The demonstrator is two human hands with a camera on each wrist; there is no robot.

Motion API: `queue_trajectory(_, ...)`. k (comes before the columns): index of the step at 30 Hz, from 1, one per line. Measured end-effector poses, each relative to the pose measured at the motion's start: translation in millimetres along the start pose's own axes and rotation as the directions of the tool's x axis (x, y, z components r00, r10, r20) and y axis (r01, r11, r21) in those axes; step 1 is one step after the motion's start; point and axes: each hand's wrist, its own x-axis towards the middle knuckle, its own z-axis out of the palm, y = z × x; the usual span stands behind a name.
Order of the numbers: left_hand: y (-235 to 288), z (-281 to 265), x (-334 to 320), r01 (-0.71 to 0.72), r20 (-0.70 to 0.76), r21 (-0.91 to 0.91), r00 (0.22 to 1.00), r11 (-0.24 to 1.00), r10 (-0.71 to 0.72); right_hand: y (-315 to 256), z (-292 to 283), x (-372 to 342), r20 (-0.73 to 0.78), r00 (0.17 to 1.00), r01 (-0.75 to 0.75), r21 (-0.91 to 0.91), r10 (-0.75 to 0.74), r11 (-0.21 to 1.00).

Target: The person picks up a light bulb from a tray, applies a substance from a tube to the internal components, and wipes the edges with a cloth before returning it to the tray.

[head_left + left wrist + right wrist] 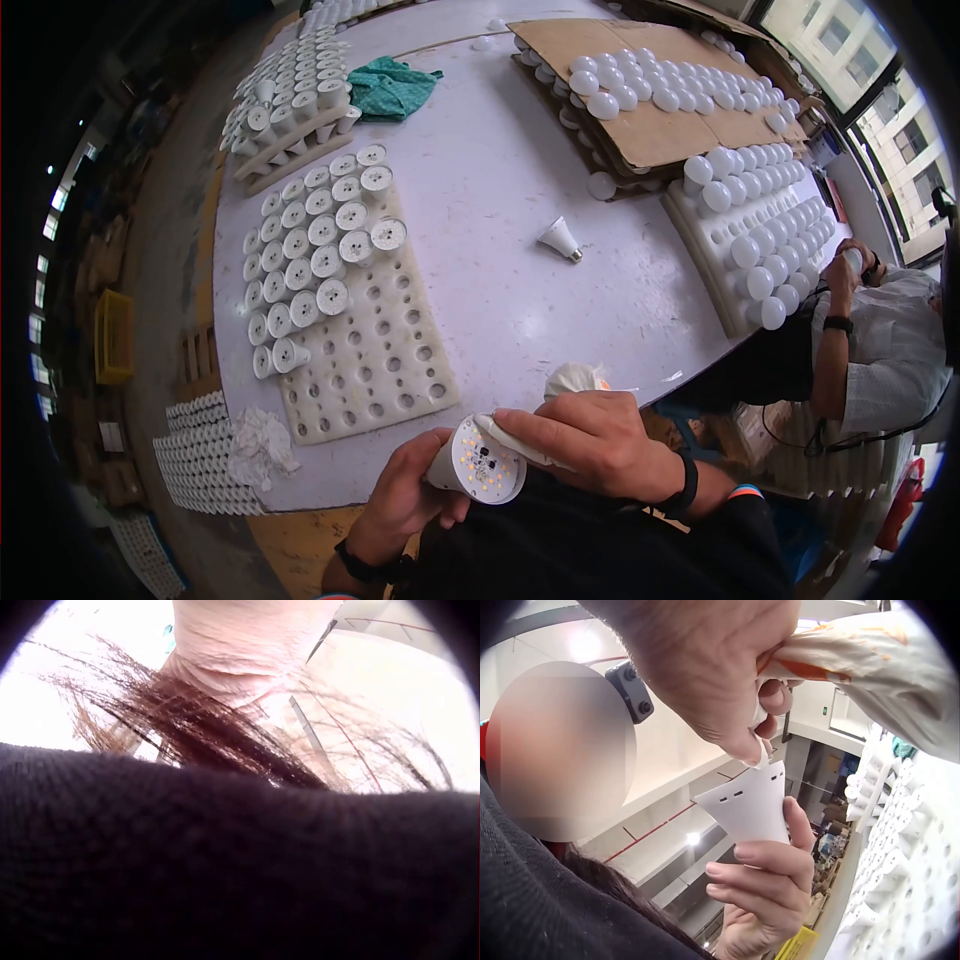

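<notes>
My left hand (402, 488) grips a white lamp housing (440, 470), its open end facing up. Inside sits a round circuit board (487, 462) with small yellow LEDs. My right hand (605, 440) clasps a twisted white bag (855, 656) with orange print, which bulges out behind the hand. The bag's narrow end meets the housing's rim in the head view. From the right wrist view, small slots show in the side of the housing, with the left fingers (769, 877) wrapped round its lower part. Dark cloth and hair fill most of the left wrist view.
A foam tray (400, 385) holds rows of similar housings at left; more stand on another tray behind it. One housing (560, 240) lies on the table (490, 200). Domed bulbs fill cardboard (560, 50) and foam at right, beside another person (890, 340). Crumpled tissue (262, 448) lies front left.
</notes>
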Motion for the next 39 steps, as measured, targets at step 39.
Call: queue_trajectory(39,-33,-76,119,-0.079,-0.167,0.017,0.983,0.997,0.080,14,-26,-31,0.305,0.767,-0.632,0.511,0.564,0.582)
